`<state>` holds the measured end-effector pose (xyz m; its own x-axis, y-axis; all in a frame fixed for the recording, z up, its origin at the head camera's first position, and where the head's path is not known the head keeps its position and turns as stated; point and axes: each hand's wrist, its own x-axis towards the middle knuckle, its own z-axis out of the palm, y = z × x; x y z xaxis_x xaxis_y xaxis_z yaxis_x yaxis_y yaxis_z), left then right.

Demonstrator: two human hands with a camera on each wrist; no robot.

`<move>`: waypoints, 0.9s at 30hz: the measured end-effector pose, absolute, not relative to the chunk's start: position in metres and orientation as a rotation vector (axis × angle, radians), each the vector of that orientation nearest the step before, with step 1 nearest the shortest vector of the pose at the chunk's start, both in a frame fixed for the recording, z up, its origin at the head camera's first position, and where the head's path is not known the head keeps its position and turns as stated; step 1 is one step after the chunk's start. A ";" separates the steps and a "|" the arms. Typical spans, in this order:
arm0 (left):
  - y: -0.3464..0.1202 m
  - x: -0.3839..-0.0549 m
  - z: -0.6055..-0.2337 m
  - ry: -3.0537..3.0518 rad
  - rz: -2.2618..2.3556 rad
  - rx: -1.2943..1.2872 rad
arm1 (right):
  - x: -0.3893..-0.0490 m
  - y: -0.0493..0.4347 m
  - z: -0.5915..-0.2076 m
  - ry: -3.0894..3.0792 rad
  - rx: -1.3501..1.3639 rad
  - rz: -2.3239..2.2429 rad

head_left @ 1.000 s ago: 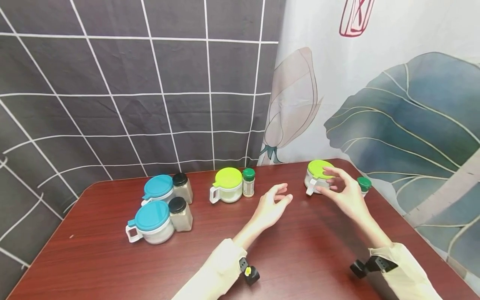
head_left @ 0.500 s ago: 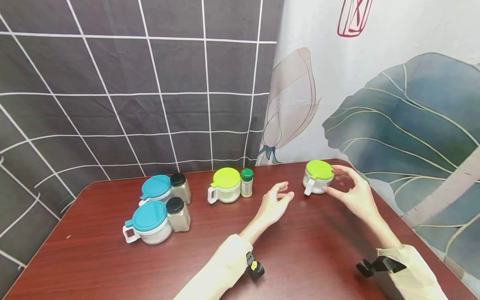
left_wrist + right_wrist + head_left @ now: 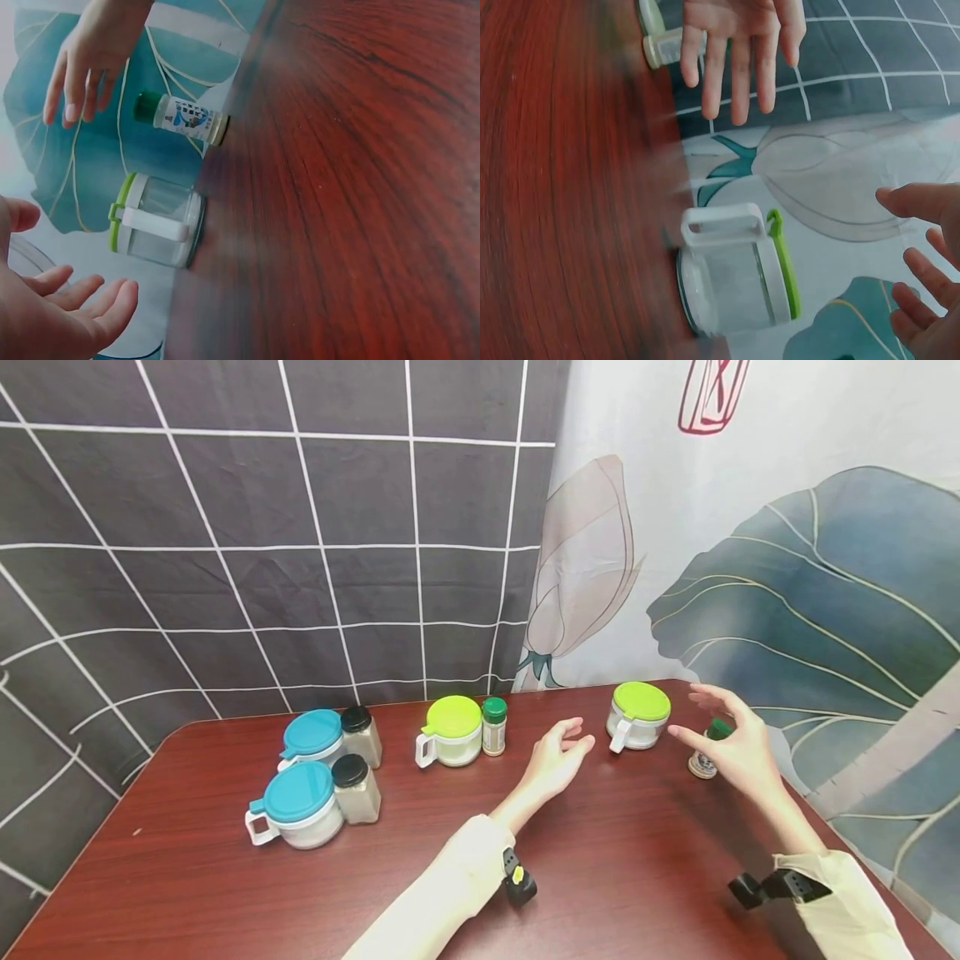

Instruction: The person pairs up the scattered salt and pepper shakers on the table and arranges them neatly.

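Observation:
My right hand (image 3: 738,752) hovers with spread, relaxed fingers between a lime-lidded seasoning jar (image 3: 637,718) and a green-capped shaker bottle (image 3: 702,765), which it partly covers. It holds nothing; in the right wrist view a gap separates its fingers from the jar (image 3: 735,281). The jar stands upright, its white handle facing the front. My left hand (image 3: 553,762) hangs in the air over the middle of the table, fingers loosely bent around nothing. From the left wrist view, the jar (image 3: 161,220) and the bottle (image 3: 184,118) stand apart on the table.
Another lime-lidded jar (image 3: 453,732) stands beside a second green-capped bottle (image 3: 494,727) at the back. On the left, two blue-lidded jars (image 3: 300,802) sit next to two black-capped bottles (image 3: 360,789). Printed curtains (image 3: 337,568) hang behind the brown table (image 3: 225,902).
My right hand has let go of the lime-lidded jar and moved right, away from it. The green-capped bottle shows again near that hand. My left hand has shifted slightly right.

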<state>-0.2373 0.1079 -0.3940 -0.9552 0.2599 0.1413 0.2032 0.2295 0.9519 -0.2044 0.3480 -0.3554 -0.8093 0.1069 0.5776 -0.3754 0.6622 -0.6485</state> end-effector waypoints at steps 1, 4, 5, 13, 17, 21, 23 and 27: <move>0.109 -0.238 -0.394 2.423 1.867 0.459 | -0.205 0.350 -0.355 -2.284 0.198 1.069; 0.111 -0.241 -0.394 2.411 1.871 0.460 | -0.205 0.354 -0.355 -2.288 0.172 1.051; 0.112 -0.242 -0.394 2.406 1.875 0.458 | -0.205 0.356 -0.355 -2.294 0.162 1.042; 0.119 -0.250 -0.397 2.378 1.903 0.410 | -0.204 0.368 -0.358 -2.347 0.081 0.985; 0.123 -0.254 -0.398 2.384 1.902 0.387 | -0.204 0.373 -0.360 -2.359 0.054 0.981; 0.126 -0.258 -0.398 2.396 1.896 0.362 | -0.204 0.377 -0.361 -2.365 0.033 0.987; 0.129 -0.259 -0.399 2.402 1.893 0.355 | -0.204 0.380 -0.362 -2.369 0.031 0.988; 0.133 -0.262 -0.400 2.401 1.892 0.351 | -0.205 0.384 -0.365 -2.372 0.032 0.983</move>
<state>-0.2617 0.1327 -0.4002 -0.9719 0.2175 0.0900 0.1383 0.2184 0.9660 -0.2049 0.3840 -0.3647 -0.8397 0.1868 0.5099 -0.2287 0.7299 -0.6441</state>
